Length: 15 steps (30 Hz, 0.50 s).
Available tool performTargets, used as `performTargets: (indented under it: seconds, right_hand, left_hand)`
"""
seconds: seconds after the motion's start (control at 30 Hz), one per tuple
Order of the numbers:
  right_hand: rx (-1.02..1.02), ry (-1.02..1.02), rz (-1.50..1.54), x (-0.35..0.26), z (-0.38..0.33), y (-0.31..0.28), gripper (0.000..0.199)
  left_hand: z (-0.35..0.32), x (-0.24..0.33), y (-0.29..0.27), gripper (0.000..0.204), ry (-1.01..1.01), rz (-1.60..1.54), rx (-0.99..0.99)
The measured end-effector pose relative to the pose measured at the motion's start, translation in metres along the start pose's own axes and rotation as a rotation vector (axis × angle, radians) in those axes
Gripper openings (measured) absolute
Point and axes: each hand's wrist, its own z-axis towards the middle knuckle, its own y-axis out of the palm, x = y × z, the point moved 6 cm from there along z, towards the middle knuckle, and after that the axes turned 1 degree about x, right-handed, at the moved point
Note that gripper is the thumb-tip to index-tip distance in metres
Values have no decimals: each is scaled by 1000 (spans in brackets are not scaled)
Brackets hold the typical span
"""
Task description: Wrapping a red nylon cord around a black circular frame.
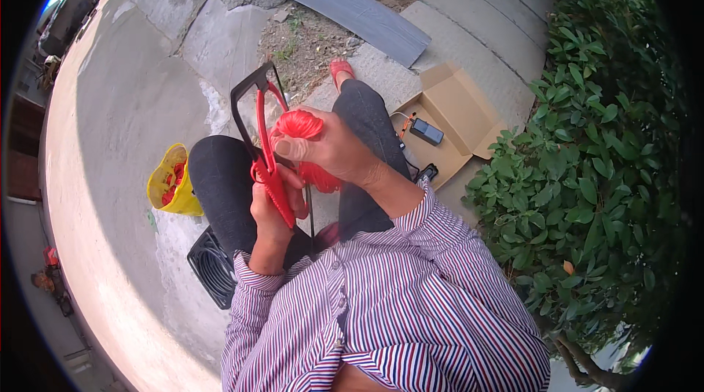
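Yellow plastic bucket point(170, 185) on the concrete by the left knee has red bits in it, and the open cardboard box point(455, 117) by the hedge holds a small dark device point(426, 131). Over the lap, the left hand point(271, 212) has its grip closed around a black frame with red strips point(258, 132), while the right hand point(334, 148) pinches a bundle of fuzzy red yarn point(299, 125) against it. Plenty of bare concrete to the left.

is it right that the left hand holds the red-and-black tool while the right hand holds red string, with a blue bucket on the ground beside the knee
Not quite: the head view shows the bucket is yellow, not blue. The rest holds: the left hand holds the red-and-black tool, and the right hand holds red string.
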Motion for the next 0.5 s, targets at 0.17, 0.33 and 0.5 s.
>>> performTargets:
  seconds: [0.17,0.33,0.5]
  right_hand:
    - [240,-232,-359,-3,-1,-19,36]
    - [346,-408,-508,-7,-20,-8,48]
    - [363,-394,-719,-7,-25,-25,55]
  left_hand:
    - [3,4,-5,67,103,20,98]
    - [13,-15,-15,58,-79,-112,43]
    - [17,-35,-2,50,-128,-107,221]
